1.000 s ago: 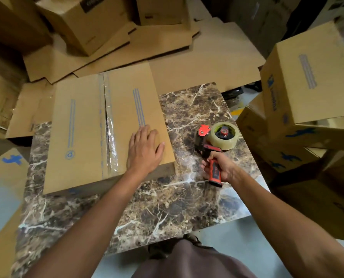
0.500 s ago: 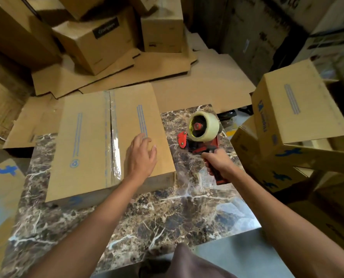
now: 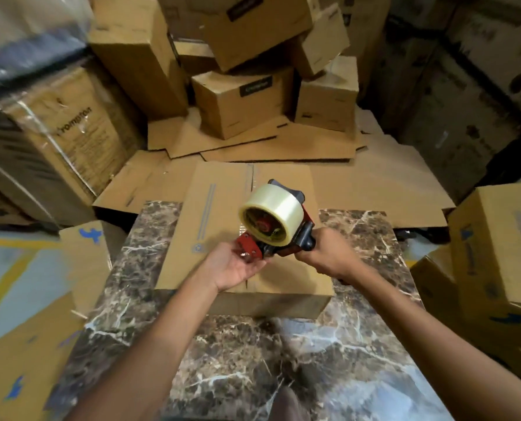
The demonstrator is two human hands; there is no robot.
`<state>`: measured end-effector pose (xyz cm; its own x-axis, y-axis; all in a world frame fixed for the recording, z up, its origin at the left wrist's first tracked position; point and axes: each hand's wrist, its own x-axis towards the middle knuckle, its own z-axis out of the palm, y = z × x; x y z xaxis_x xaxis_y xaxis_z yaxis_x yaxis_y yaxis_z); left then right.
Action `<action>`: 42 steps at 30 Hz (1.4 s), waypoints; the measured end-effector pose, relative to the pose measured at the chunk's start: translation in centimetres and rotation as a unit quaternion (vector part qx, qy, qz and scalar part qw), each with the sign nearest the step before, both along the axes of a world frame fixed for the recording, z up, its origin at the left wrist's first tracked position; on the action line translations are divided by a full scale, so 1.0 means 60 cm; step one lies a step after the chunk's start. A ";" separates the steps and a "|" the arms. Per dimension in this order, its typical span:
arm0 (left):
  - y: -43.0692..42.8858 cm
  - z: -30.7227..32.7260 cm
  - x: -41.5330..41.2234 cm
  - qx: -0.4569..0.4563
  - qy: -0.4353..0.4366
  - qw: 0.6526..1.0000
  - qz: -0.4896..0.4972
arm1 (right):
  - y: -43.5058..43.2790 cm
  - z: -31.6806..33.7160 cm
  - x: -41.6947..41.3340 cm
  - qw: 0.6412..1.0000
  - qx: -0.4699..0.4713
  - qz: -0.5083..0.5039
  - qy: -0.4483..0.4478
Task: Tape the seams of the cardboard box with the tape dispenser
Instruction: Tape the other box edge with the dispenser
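My right hand (image 3: 329, 258) grips the tape dispenser (image 3: 273, 221), left hand (image 3: 236, 267) pinches its nose (tape end unclear); the cardboard box (image 3: 222, 214) seam (image 3: 249, 177) runs straight away beneath.

Dim, warm indoor light, much motion blur.
The tape dispenser (image 3: 273, 220) is sharpest and catches the most light; stacked boxes (image 3: 40, 132) far left of it smear into streaks, the table (image 3: 359, 354) below it carries a pale sheen, and straight edges bow outward around it.
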<state>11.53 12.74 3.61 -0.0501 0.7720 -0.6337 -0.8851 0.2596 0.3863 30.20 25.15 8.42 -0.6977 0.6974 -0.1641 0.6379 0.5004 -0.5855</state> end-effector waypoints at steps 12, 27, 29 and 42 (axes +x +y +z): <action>-0.148 -0.008 -0.108 0.019 0.052 0.998 -0.012 | -0.097 0.037 -0.182 0.992 0.031 0.122 0.012; -0.243 -0.034 -0.186 0.101 -0.022 0.992 0.075 | -0.179 0.003 -0.270 0.988 0.009 0.144 0.046; -0.247 -0.039 -0.192 0.107 -0.017 0.992 0.071 | -0.183 -0.002 -0.276 0.989 0.010 0.142 0.046; -0.276 -0.032 -0.262 -0.033 0.229 0.972 0.038 | -0.197 -0.028 -0.272 0.984 0.066 0.166 0.013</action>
<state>-4.19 -3.82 1.67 -0.3949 0.7129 -0.5796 -0.6415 0.2376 0.7294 13.87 13.33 6.74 -0.8934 0.4442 -0.0669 0.4123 0.7518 -0.5146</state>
